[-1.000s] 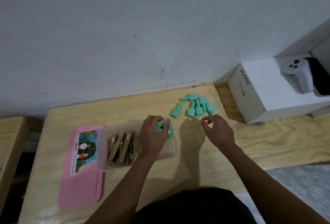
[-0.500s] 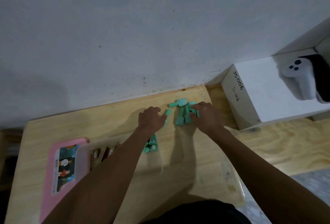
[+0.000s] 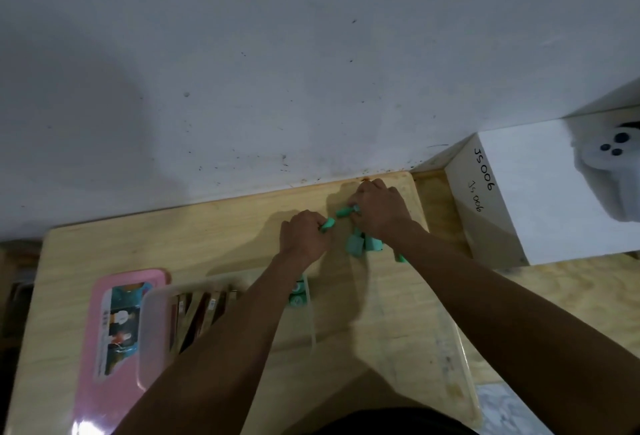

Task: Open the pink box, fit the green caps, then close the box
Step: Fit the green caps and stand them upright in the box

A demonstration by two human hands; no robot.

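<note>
Head view: box (image 3: 154,337) open, lid (image 3: 114,330) lying left of it, some caps (image 3: 298,294) inside. Left hand (image 3: 304,237) pinches a cap (image 3: 328,224) and right hand (image 3: 379,209) pinches another at the far pile (image 3: 360,244). Several left to fit, then close.

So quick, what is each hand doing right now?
Left hand: grips a green cap.
Right hand: pinches a second green cap.

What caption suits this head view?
Left hand and right hand each grip green caps; open box and pink lid lie nearby.
</note>
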